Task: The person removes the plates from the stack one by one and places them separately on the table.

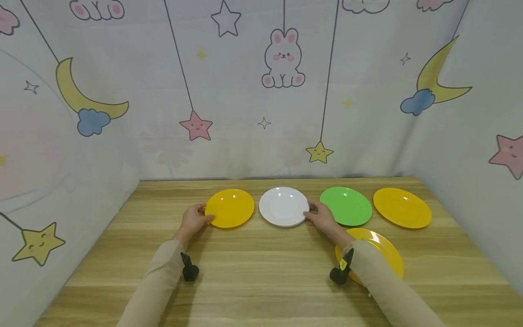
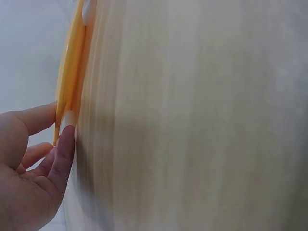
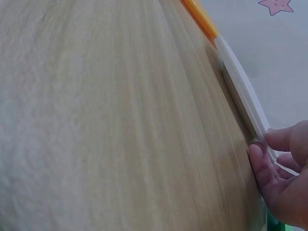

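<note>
At the back left of the table, my left hand (image 1: 195,220) pinches the left rim of a yellow plate (image 1: 230,208). The left wrist view has the thumb on one face of that plate (image 2: 70,67) and fingers at its underside. Just right of it is a white plate (image 1: 283,206), whose right rim my right hand (image 1: 320,216) pinches. In the right wrist view the thumb and fingers hold the edge of this white plate (image 3: 243,86). A narrow gap separates the two plates in the head view.
A green plate (image 1: 345,206) lies right of my right hand, and another yellow plate (image 1: 402,208) is at the far right. Nearer, a third yellow plate (image 1: 382,249) is partly hidden under my right forearm. Patterned fabric walls (image 1: 245,91) enclose the wooden table (image 1: 261,281).
</note>
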Available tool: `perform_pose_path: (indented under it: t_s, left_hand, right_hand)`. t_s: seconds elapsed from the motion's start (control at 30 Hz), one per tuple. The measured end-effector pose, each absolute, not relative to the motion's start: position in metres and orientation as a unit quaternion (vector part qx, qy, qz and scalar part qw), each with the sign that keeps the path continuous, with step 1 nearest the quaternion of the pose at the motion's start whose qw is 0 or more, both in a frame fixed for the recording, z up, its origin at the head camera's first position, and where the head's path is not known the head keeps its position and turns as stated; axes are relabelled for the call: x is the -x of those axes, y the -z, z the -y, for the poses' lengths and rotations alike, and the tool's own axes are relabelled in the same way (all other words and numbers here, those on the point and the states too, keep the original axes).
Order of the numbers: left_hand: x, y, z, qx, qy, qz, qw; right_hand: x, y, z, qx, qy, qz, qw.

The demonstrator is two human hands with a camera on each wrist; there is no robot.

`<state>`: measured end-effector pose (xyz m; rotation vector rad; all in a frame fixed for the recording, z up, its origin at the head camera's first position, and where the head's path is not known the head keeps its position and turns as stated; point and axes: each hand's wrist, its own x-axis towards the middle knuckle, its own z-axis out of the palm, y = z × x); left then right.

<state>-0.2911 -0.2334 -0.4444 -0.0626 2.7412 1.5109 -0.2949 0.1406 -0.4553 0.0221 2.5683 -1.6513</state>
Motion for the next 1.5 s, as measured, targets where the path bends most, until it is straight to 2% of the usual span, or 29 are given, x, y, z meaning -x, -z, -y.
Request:
perform_pose_path:
  t_s: [0.6, 0.9, 1.13, 1.5]
  left_hand:
    - [0.290, 0.440, 0.244, 0.029, -0.464, -0.886, 0.006]
    - [0.294, 0.426, 0.248, 0.045, -0.453, -0.890, 0.016]
    - [0.297, 0.419, 0.223, 0.057, -0.472, -0.880, -0.001]
    - [0.300, 0.420, 0.177, 0.036, -0.460, -0.887, 0.004]
  right_hand:
    - [0.294, 0.452, -0.136, -0.006, 0.534, -0.844, 0.044]
    - [0.295, 0.452, -0.137, -0.006, 0.532, -0.845, 0.046]
    - [0.295, 0.454, -0.140, -0.007, 0.533, -0.845, 0.045]
    - [0.295, 0.455, -0.141, -0.004, 0.532, -0.846, 0.040]
